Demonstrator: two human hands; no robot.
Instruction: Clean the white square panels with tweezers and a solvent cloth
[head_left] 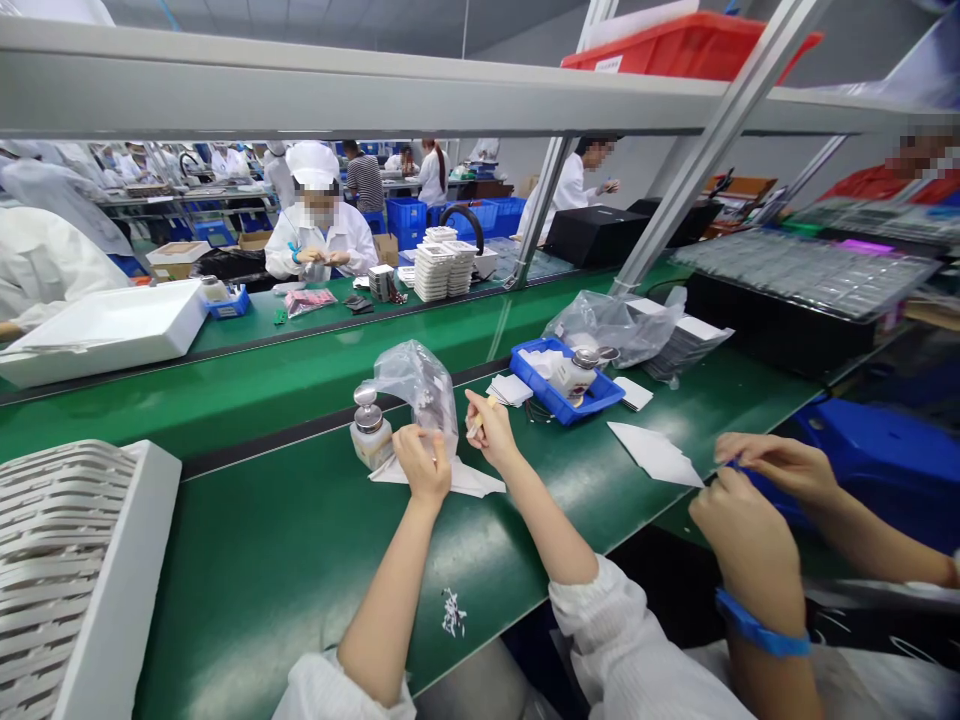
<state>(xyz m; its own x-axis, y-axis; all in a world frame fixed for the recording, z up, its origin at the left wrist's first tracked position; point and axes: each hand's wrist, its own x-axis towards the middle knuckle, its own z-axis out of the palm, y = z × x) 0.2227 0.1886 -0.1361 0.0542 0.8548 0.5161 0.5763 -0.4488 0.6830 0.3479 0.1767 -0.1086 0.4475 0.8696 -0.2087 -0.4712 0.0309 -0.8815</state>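
Observation:
My left hand (424, 464) is closed above a white sheet (476, 480) on the green table (300, 560), beside a clear plastic bag (420, 380). What its fingers hold is too small to name. My right hand (491, 430), just right of the bag, is closed on a small yellowish piece (480, 415). A bottle with a metal pump top (370, 435) stands to the left of my left hand. Small white scraps (453, 612) lie near the table's front edge.
A white foam box (150, 560) of white frames stands at the left. Behind my right hand is a blue tray (566, 395) with a bottle. Another person's hands (757, 500) work at the right. A metal shelf beam (337, 95) crosses above.

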